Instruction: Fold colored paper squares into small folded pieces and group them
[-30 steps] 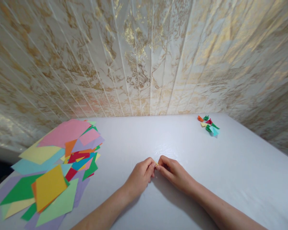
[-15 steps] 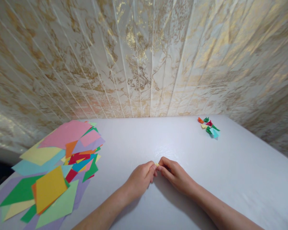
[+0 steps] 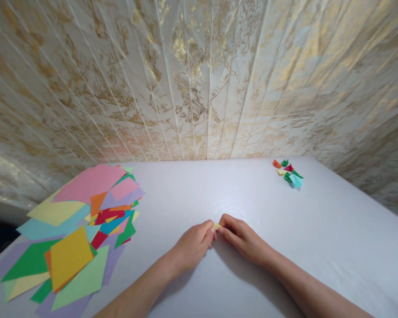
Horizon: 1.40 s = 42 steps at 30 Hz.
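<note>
yellow paper scrap (image 3: 216,226) shows more, perhaps raised

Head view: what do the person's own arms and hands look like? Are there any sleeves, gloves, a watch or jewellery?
The left hand and the right hand are both bare, with no gloves. The arms are uncovered right down to the picture's lower edge, so no sleeve or cuff shows. No watch, bracelet, ring, bandage or marking can be made out. The fingernails are too small to judge.
</note>
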Motion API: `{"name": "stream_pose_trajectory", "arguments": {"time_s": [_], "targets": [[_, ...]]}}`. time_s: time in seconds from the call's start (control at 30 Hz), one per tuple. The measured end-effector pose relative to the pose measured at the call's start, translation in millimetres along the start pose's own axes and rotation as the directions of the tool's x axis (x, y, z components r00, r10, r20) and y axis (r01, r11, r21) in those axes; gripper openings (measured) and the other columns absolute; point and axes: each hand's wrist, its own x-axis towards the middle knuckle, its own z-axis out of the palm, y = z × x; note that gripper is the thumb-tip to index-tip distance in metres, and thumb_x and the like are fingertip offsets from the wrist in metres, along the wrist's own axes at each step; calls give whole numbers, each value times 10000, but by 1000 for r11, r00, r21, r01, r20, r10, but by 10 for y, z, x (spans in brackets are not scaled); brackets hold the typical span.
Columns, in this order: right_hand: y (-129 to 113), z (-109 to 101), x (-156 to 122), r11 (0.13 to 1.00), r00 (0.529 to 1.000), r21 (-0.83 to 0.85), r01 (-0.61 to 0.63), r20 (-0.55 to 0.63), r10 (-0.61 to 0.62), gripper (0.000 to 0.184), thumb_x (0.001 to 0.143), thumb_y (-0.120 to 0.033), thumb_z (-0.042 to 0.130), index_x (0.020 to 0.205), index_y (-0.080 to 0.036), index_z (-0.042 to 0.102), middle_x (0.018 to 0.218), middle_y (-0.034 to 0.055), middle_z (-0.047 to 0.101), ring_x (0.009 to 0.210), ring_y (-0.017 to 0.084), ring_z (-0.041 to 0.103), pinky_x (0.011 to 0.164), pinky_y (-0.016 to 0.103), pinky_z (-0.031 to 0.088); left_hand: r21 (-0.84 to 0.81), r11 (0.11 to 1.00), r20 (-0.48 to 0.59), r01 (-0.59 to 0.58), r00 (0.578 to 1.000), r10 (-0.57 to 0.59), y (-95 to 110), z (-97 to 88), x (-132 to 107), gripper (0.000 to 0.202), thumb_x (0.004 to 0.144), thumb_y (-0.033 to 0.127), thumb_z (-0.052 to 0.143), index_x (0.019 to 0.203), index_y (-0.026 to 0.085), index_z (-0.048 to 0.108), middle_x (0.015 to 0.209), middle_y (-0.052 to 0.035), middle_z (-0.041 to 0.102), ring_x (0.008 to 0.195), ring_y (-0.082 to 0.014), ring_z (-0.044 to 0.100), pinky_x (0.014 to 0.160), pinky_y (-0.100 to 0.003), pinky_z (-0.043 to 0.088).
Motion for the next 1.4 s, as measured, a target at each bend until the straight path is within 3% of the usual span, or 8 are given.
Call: {"name": "stream_pose_trajectory", "arguments": {"time_s": [0.37, 0.57, 0.83, 0.97, 1.07, 1.17, 1.4], "targets": [[44, 62, -5, 1000, 997, 4, -17, -69, 17, 261, 914, -333, 492, 694, -195, 472, 622, -60, 405, 599, 106, 367, 557, 226, 294, 121, 985, -49, -126, 990, 133, -64, 59, 17, 284, 957, 338, 323, 723, 218, 431, 679, 32, 480, 676, -149, 472, 655, -256, 361], [6, 28, 4, 999, 1000, 41, 2, -5, -2, 329, 958, -418, 447, 748, -183, 545, 674, -36, 493, 638, 116, 427, 610, 238, 336, -50, 995, -1, -91, 996, 91, -43, 44, 12, 332, 978, 385, 288, 764, 213, 475, 613, 43, 455, 586, -131, 451, 592, -243, 363], [-14, 47, 1, 979, 1000, 202, -30, 0, 31, 467, 918, -631, 452, 725, -205, 459, 592, -59, 444, 558, 106, 379, 549, 230, 311, -266, 962, 32, -69, 996, 80, -65, 18, 36, 414, 955, 520, 345, 728, 200, 475, 537, 66, 404, 494, -100, 360, 516, -224, 314], [37, 68, 15, 999, 991, 35, 11, -132, -6, 386, 954, -531, 440, 755, -204, 493, 642, -35, 508, 609, 123, 450, 600, 244, 364, -269, 959, -82, -85, 994, 65, -106, 50, 67, 396, 957, 525, 357, 778, 199, 494, 596, 42, 490, 535, -108, 459, 551, -230, 382], [92, 63, 15, 989, 977, -144, 18, -209, -48, 299, 961, -426, 442, 776, -206, 523, 693, -15, 550, 654, 139, 484, 646, 259, 389, -281, 951, -224, -132, 972, 69, -137, 69, 85, 274, 952, 455, 415, 963, 201, 517, 786, 8, 578, 649, -124, 555, 620, -248, 454], [133, 61, 10, 966, 976, -260, 10, -210, -67, 227, 954, -340, 442, 808, -210, 556, 729, -2, 588, 665, 146, 507, 651, 259, 395, -267, 949, -307, -170, 948, 84, -149, 72, 90, 184, 935, 368, 469, 1019, 211, 513, 903, -9, 611, 741, -135, 595, 707, -271, 491], [151, 84, 15, 926, 984, -378, 22, -158, -87, 156, 933, -233, 457, 860, -210, 593, 792, 12, 639, 714, 151, 559, 672, 258, 391, -129, 970, -365, -206, 919, 147, -175, 92, 102, 41, 879, 224, 536, 912, 204, 551, 865, 3, 619, 796, -148, 607, 773, -274, 483]]}}
